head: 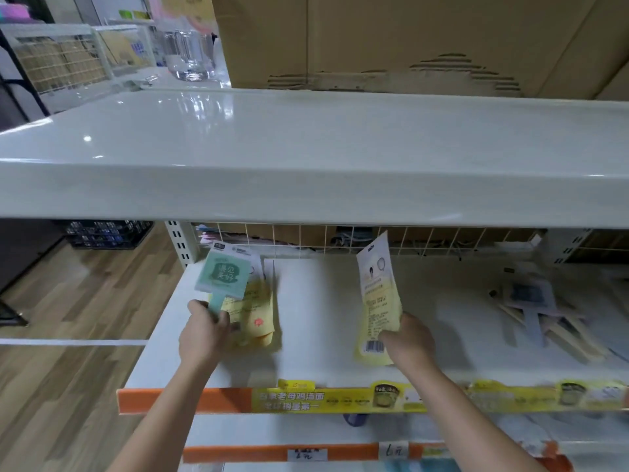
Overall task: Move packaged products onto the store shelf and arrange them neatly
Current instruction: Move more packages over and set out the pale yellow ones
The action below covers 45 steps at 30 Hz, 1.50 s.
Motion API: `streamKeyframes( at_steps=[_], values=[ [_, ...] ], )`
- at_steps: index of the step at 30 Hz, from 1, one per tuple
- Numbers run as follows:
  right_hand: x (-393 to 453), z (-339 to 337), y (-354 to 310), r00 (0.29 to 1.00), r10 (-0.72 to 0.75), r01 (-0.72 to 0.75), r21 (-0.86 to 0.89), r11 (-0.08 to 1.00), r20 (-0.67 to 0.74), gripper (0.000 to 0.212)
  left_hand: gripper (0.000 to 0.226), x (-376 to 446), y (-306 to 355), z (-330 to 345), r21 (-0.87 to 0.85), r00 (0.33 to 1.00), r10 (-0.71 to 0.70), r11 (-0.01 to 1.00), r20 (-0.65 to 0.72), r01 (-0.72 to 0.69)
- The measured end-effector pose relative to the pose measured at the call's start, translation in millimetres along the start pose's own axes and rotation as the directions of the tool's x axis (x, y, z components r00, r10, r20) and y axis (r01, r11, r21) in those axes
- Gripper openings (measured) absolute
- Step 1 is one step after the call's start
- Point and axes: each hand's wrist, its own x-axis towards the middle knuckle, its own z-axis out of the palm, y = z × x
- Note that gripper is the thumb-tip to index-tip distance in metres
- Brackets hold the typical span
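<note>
Pretty clearly a small shop getting stocked: white metal retail shelves [306, 158] are running across the view, orange price strips [190, 400] with handwritten tags [393, 449] are lining their edges, and cardboard boxes [408, 39] are sitting behind.

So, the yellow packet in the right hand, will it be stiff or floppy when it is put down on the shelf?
Probably floppy: the yellow packet, pinched low by the right hand, bends along its height. It looks flat and thin, so likely light. Stood upright on the shelf, it would probably tip; the packets by the left hand lie flat.
</note>
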Motion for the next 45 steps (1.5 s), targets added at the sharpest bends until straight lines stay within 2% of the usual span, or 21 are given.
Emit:
streamKeyframes(
  at_steps=[5,8,10,12,14,15,17,20,21,23,24,28,31,33,34,36,37,38,40,41,45],
  values=[
    [-1.9,-11.0,14.7,0.994,-0.018,-0.029,0.416,0.909,0.109,0.025,0.017,-31.5,24.8,10.1,-0.210,0.991,0.032,0.978,0.129,-0.005],
    [-3.4,-19.2,26.2,0.990,-0.037,-0.040,0.529,0.848,0.133,0.023,0.017,-53.7,40.8,21.9,-0.320,0.980,0.036,0.947,0.193,0.028],
    [-6.5,-24.7,35.4,0.995,-0.056,0.002,0.542,0.841,0.083,0.020,0.016,-67.5,47.8,31.1,-0.351,0.971,0.054,0.936,0.231,0.032],
    [-9.2,-29.9,46.7,0.991,-0.117,0.136,0.381,0.914,-0.072,0.027,0.014,-79.3,54.2,40.1,-0.375,0.965,0.074,0.927,0.250,0.026],
    [-8.8,-39.5,56.1,0.937,-0.229,0.238,0.004,0.971,-0.266,0.045,0.012,-89.5,61.9,48.9,-0.418,0.958,0.078,0.907,0.277,0.047],
    [-6.8,-43.7,59.4,0.894,-0.300,0.248,-0.190,0.950,-0.333,0.053,0.012,-94.5,64.9,52.2,-0.434,0.953,0.079,0.899,0.291,0.058],
    [-3.6,-47.0,65.1,0.845,-0.424,0.244,-0.470,0.848,-0.326,0.052,0.011,-104.4,68.1,58.6,-0.440,0.946,0.067,0.894,0.318,0.085],
    [-8.8,-45.9,70.7,0.850,-0.484,0.268,-0.621,0.737,-0.207,0.025,0.013,-115.6,69.9,61.1,-0.434,0.943,0.016,0.890,0.333,0.138],
    [-10.6,-44.4,71.3,0.875,-0.468,0.305,-0.611,0.731,-0.123,0.021,0.019,-117.3,72.0,60.3,-0.427,0.943,0.012,0.893,0.333,0.139],
    [-12.6,-38.0,74.4,0.926,-0.376,0.333,-0.513,0.791,0.022,0.037,0.032,-118.0,74.9,59.3,-0.409,0.942,0.007,0.902,0.335,0.139],
    [-12.6,-37.7,75.5,0.940,-0.337,0.320,-0.474,0.821,0.051,0.046,0.030,-118.9,75.7,60.1,-0.408,0.942,0.003,0.902,0.335,0.142],
    [-6.2,-37.4,80.3,0.975,-0.223,0.210,-0.398,0.893,0.013,0.054,0.015,-122.2,65.9,66.2,-0.401,0.945,-0.002,0.905,0.328,0.141],
    [4.4,-45.2,83.9,0.992,-0.061,0.096,-0.357,0.929,0.108,0.089,0.016,-120.7,61.5,68.4,-0.396,0.947,0.002,0.909,0.320,0.132],
    [9.2,-49.2,81.9,0.991,0.008,0.037,-0.333,0.942,0.130,0.096,0.019,-119.8,59.7,70.6,-0.400,0.951,0.000,0.907,0.310,0.130],
    [10.0,-50.5,79.9,0.990,0.029,0.015,-0.306,0.952,0.141,0.089,0.021,-120.1,59.2,71.4,-0.402,0.952,-0.001,0.906,0.306,0.130],
    [9.7,-54.4,76.5,0.982,0.051,-0.011,-0.216,0.976,0.181,0.057,0.018,-120.9,58.9,72.9,-0.406,0.955,0.007,0.906,0.298,0.120],
    [8.0,-57.3,76.2,0.981,0.019,0.013,-0.162,0.987,0.192,0.034,0.016,-121.6,59.9,73.1,-0.406,0.957,0.020,0.908,0.291,0.105],
    [3.7,-61.5,75.4,0.979,-0.033,0.054,-0.098,0.994,0.203,0.023,0.014,-121.9,61.3,73.6,-0.407,0.958,0.038,0.909,0.283,0.084],
    [-1.4,-63.6,78.7,0.967,-0.117,0.119,0.006,0.993,0.226,0.034,0.014,-125.3,67.4,75.5,-0.407,0.958,0.076,0.912,0.275,0.044],
    [-2.8,-63.6,81.8,0.963,-0.130,0.120,0.057,0.991,0.234,0.032,0.014,-128.3,71.5,77.4,-0.410,0.957,0.085,0.911,0.278,0.038],
    [-0.9,-79.7,98.1,0.984,-0.110,0.059,0.324,0.944,0.140,0.010,0.013,-150.0,96.1,94.5,-0.451,0.946,0.125,0.892,0.300,0.025]
  ],
)
